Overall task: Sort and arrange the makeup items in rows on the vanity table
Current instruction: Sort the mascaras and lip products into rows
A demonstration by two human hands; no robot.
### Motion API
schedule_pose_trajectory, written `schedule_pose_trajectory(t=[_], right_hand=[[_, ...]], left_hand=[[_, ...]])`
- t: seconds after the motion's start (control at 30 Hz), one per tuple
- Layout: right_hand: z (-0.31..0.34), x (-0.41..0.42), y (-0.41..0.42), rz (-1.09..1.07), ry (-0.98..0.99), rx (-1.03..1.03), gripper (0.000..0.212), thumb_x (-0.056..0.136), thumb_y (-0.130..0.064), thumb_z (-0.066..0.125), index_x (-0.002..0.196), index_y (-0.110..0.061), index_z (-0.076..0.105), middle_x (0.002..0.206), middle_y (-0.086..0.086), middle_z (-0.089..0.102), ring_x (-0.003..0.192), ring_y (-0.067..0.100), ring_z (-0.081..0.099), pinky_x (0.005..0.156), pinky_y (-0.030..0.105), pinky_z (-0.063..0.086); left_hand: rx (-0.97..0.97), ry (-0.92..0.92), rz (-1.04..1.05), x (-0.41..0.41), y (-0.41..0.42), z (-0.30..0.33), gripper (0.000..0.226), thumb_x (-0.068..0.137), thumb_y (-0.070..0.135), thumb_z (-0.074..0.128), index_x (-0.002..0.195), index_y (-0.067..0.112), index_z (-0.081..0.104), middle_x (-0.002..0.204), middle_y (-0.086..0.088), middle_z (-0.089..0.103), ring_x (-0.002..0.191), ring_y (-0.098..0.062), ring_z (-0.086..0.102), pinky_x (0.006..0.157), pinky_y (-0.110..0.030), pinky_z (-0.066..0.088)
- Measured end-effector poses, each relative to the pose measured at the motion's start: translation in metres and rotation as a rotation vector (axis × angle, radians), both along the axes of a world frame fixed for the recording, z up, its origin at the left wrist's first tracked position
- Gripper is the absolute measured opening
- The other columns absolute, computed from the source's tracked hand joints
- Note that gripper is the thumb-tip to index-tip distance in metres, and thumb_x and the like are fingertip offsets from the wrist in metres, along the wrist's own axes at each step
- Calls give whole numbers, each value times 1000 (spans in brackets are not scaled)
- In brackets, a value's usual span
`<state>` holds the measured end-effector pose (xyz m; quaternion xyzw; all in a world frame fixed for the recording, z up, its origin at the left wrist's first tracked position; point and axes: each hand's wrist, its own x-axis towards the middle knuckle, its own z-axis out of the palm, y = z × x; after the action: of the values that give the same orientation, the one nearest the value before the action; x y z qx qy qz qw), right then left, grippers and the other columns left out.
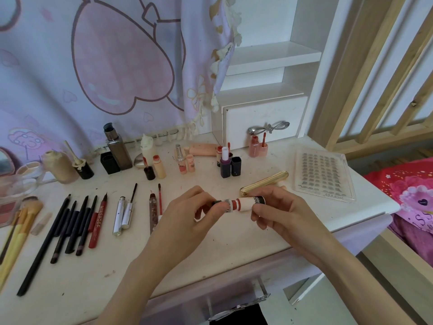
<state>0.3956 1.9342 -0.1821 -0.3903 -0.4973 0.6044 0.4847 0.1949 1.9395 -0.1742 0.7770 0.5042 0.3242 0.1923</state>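
A white lip tube (241, 204) with a red band and black ends hangs level just above the vanity table (234, 240), between both hands. The left hand (187, 214) pinches its cap end; the right hand (278, 207) pinches the body. It looks as if the cap is being seated. Next it likely needs laying beside the gold tube (263, 182) or standing among the lip bottles (187, 160) behind.

Red-and-white lipstick (243, 203), gold tube (263, 183)
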Motion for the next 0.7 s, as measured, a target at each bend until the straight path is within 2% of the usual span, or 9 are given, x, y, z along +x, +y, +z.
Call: schedule_pose_trajectory(t=[0.1, 0.17, 0.23, 0.3, 0.37, 0.43, 0.5, 0.6, 0.7], right_hand=[[0, -3, -2, 9, 28, -26, 34, 71, -17, 65, 100, 0, 64, 79, 15, 69, 62, 15, 57, 52, 20, 44], [-2, -7, -3, 34, 60, -58, 34, 69, -15, 66, 99, 1, 62, 82, 17, 70, 62, 16, 59, 51, 20, 44], [-3, -12, -5, 81, 125, -102, 32, 67, -10, 66, 97, 1, 60, 85, 18, 70, 64, 16, 61, 52, 21, 46], [-5, -18, -4, 91, 261, -175, 30, 67, -5, 65, 96, 3, 62, 86, 19, 70, 65, 17, 63, 57, 21, 51], [-4, -22, -2, 64, 433, -269, 23, 67, -1, 63, 88, 2, 70, 82, 17, 69, 65, 17, 65, 61, 22, 55], [-1, -24, 0, 45, 538, -323, 19, 67, 0, 62, 80, -1, 75, 78, 13, 69, 65, 17, 67, 61, 21, 56], [2, -27, 0, 47, 568, -359, 20, 67, -2, 63, 83, 0, 75, 78, 13, 70, 66, 17, 68, 61, 21, 55], [2, -35, -2, 70, 587, -426, 27, 69, -5, 64, 95, 2, 64, 78, 13, 68, 64, 17, 67, 57, 23, 55], [0, -43, -7, 102, 574, -427, 20, 71, -11, 65, 90, -4, 64, 77, 10, 66, 62, 16, 63, 54, 22, 51]], left_hand=[[-33, -97, 27, 0, -4, 3, 23, 71, 60, 39, 77, 40, 50, 73, 13, 53, 71, 5, 48, 64, -6, 39], [-80, -295, 55, 2, -6, 8, 13, 71, 49, 53, 79, 39, 55, 72, 14, 59, 68, 7, 52, 62, -6, 41], [-121, -543, 53, 6, -8, 13, 22, 65, 45, 61, 83, 33, 60, 70, 13, 65, 64, 7, 55, 58, -6, 43], [-140, -689, 44, 8, -9, 15, 37, 58, 47, 62, 92, 31, 62, 77, 16, 68, 67, 5, 58, 60, -8, 45], [-140, -675, 60, 8, -10, 13, 47, 55, 51, 63, 100, 37, 60, 85, 17, 67, 72, 0, 58, 65, -14, 49], [-120, -579, 89, 6, -11, 10, 46, 54, 54, 62, 98, 42, 58, 86, 17, 62, 70, -1, 53, 67, -19, 48], [-105, -515, 94, 6, -13, 8, 42, 56, 53, 63, 96, 43, 59, 81, 16, 59, 66, 2, 47, 63, -16, 45], [-78, -473, 68, 9, -14, 10, 31, 59, 50, 63, 89, 41, 62, 80, 14, 55, 67, 3, 44, 61, -8, 37], [-79, -495, 63, 11, -14, 13, 21, 63, 47, 64, 80, 34, 64, 78, 21, 55, 66, 2, 43, 60, -8, 35]])
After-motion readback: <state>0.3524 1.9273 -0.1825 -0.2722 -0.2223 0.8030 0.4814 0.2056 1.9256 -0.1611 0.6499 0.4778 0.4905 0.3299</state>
